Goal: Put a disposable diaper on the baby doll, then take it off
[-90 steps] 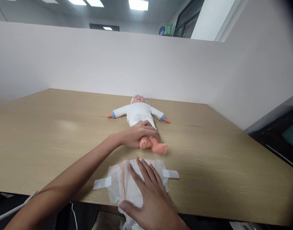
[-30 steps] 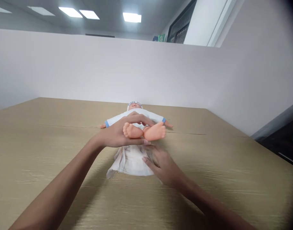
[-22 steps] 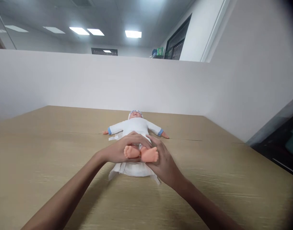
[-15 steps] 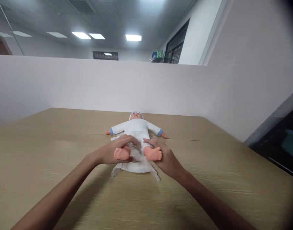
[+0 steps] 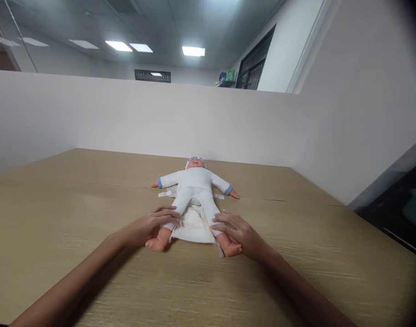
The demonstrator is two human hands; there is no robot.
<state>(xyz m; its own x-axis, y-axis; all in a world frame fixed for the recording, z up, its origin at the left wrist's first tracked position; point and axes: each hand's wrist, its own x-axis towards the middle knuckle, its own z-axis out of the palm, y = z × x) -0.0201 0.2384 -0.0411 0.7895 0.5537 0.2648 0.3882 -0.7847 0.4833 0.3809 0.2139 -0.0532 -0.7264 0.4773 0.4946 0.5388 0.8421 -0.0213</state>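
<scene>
A baby doll [image 5: 195,178] in a white suit with blue cuffs and a white printed cap lies on its back, arms spread and feet toward me. Under its hips and between its legs a white diaper [image 5: 194,229] is laid out flat, its side tabs showing beside the waist. My left hand [image 5: 162,221] curls its fingers over the doll's lower leg on the left, just above the bare foot. On the other lower leg, my right hand [image 5: 235,228] has its fingers laid across in the same way. Both thumbs are mostly hidden.
The doll lies on a wide wood-grain table [image 5: 102,204] with a seam running across it. A white partition [image 5: 180,118] rises behind the far edge. At the right stands a dark glossy object [image 5: 394,195] beside the wall.
The doll's raised legs have come down and straightened toward me, with both hands on them. More of the diaper shows between the legs. The view has shifted slightly.
</scene>
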